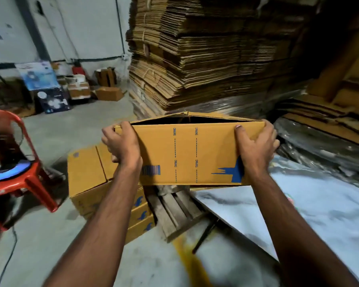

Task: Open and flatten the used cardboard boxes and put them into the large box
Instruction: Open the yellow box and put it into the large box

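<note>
Both forearms reach out, left hand and right hand each gripping an end of the yellow box, held up in the air, half-collapsed. Looks mid-flatten; next I'd squash it flat. Can't spot the large box.

"TAPING" beside blue dashed lines on the held cardboard box
</note>
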Demonstrator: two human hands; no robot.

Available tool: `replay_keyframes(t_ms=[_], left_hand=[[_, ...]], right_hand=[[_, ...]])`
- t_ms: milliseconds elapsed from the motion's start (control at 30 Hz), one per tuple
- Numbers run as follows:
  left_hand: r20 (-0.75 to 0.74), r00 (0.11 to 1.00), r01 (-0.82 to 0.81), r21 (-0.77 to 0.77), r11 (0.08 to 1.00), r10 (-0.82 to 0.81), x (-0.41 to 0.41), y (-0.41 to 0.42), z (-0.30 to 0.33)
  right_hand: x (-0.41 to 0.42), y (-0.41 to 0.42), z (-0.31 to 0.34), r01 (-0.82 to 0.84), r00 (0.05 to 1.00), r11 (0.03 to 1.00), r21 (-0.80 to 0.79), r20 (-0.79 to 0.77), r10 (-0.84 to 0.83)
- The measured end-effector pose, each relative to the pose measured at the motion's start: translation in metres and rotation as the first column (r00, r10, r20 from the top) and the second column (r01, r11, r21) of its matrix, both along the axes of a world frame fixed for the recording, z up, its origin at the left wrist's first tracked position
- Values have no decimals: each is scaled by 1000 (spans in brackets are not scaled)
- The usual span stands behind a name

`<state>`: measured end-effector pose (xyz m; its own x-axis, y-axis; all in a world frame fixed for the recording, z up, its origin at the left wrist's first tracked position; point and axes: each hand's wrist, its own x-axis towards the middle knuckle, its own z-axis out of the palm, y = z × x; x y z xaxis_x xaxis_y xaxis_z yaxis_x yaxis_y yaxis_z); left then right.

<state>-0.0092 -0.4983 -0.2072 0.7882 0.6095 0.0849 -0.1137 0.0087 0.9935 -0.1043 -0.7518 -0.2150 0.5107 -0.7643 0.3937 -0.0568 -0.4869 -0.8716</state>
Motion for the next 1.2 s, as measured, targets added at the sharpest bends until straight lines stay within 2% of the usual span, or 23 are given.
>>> replay_keyframes(t_ms=[200, 367, 567, 633, 733, 900, 1033, 1200], left_hand=[[-19, 971, 237, -59, 970, -238, -21, -126, -25], [-61, 895, 427, -173, 887, -443, -46, -234, -55], [-50, 821, 557, -146, 818, -568, -70, -335, -72], [-87, 819, 560, -100, 823, -567, -70, -358, -74], [-114, 815, 558, -110, 823, -568, -74, -382, -73], [-198, 766, 626, 15, 780, -611, -74, -407, -104], [-296, 645, 745, 40, 666, -704, -72, -415, -140], [-489, 516, 839, 121, 531, -703, -60, -417, -189]], right_hand=[[-74, -97, -9, 260, 962, 965, -16, -80, -261], [-137, -178, -25, 441, 889, 897, -19, -127, -440], [-192, -251, -54, 570, 813, 820, 41, -167, -557], [-199, -265, -65, 581, 805, 812, 52, -186, -564], [-204, -284, -83, 582, 803, 811, 54, -196, -563], [-204, -317, -110, 596, 794, 793, 127, -238, -559], [-205, -331, -142, 550, 817, 815, 184, -320, -480], [-208, -335, -183, 496, 814, 845, 199, -444, -374]])
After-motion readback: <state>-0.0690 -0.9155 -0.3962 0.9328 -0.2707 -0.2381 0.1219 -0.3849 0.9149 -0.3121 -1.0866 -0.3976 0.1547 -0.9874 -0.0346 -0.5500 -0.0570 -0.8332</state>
